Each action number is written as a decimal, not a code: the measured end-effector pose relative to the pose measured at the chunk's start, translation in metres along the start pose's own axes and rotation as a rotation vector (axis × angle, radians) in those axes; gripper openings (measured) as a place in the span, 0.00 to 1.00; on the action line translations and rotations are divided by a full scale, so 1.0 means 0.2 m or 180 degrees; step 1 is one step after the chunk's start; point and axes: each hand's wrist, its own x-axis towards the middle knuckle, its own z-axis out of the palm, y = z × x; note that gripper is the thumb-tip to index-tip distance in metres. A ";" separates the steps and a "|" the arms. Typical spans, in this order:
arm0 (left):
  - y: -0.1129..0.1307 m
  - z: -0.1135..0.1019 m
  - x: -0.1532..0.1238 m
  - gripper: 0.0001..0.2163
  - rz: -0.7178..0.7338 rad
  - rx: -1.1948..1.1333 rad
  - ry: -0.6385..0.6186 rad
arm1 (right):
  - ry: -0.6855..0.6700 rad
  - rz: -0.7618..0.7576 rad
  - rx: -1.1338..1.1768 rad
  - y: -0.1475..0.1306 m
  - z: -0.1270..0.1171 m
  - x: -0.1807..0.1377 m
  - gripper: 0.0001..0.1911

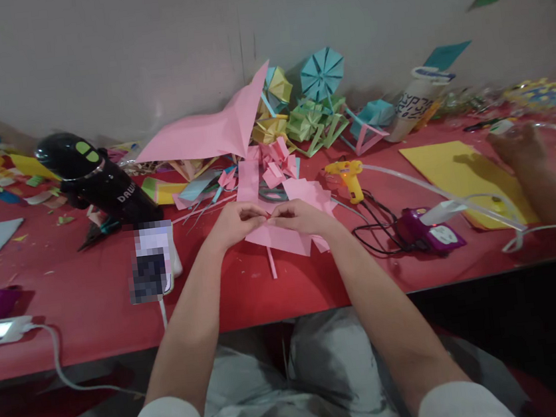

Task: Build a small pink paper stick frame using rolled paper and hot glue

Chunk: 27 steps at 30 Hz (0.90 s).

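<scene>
My left hand (240, 223) and my right hand (302, 218) meet fingertip to fingertip above the table's middle. Both are closed in a pinch; whatever sits between the fingertips is too small and hidden to name. Beneath them lie pink paper sheets (289, 242), overlapping one another. A narrow pink strip (272, 264) sticks out toward the table's front edge. Just beyond the hands are a pink paper band (248, 180) and a cluster of folded pink paper pieces (278, 158). A yellow glue gun (347, 177) rests to the right of my right hand.
Folded paper umbrellas (322, 75) stand along the wall beside a large pink sheet (209, 132). Left are a black bottle (109, 181) and a phone (151, 260). A purple power socket (428, 231) with cables and yellow paper (455, 175) lie right, near another person's hand (517, 148).
</scene>
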 end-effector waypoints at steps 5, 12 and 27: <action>0.00 -0.01 0.00 0.08 0.0086 -0.0082 0.0152 | 0.0208 0.0224 0.0054 -0.01 -0.02 -0.01 0.25; -0.01 -0.01 0.00 0.09 0.0060 -0.0106 0.0159 | -0.0030 0.0186 -0.0031 0.00 -0.05 -0.02 0.22; 0.01 0.02 0.00 0.09 0.0107 -0.0049 0.0008 | -0.0065 0.0047 -0.0186 -0.01 -0.03 -0.02 0.22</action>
